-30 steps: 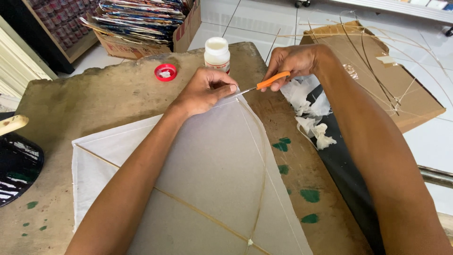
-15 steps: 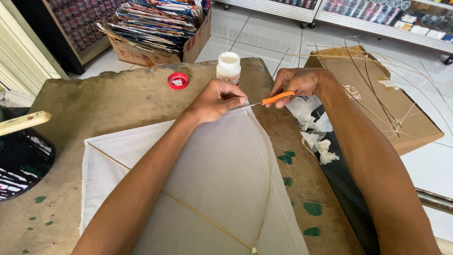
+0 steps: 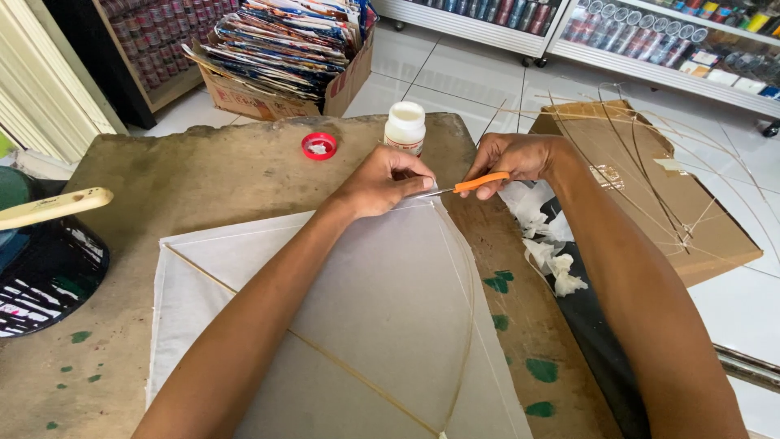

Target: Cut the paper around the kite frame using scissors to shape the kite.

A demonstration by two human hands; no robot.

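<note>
Orange-handled scissors [image 3: 467, 185] are clamped in the right hand [image 3: 512, 158] at the kite paper's [image 3: 366, 325] top corner, which is pinched by the left hand [image 3: 382, 180] on the tabletop [image 3: 203, 175], near a white glue bottle [image 3: 405, 128].

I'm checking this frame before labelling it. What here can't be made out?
Head view:
- Scissors: handles hidden in the right hand.
- Paper corner: covered by the left hand.
- Paper's lower end: cut off by the frame edge.
- Bottle label: too small.

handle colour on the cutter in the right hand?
Orange handle, clearest in the head view.
</note>
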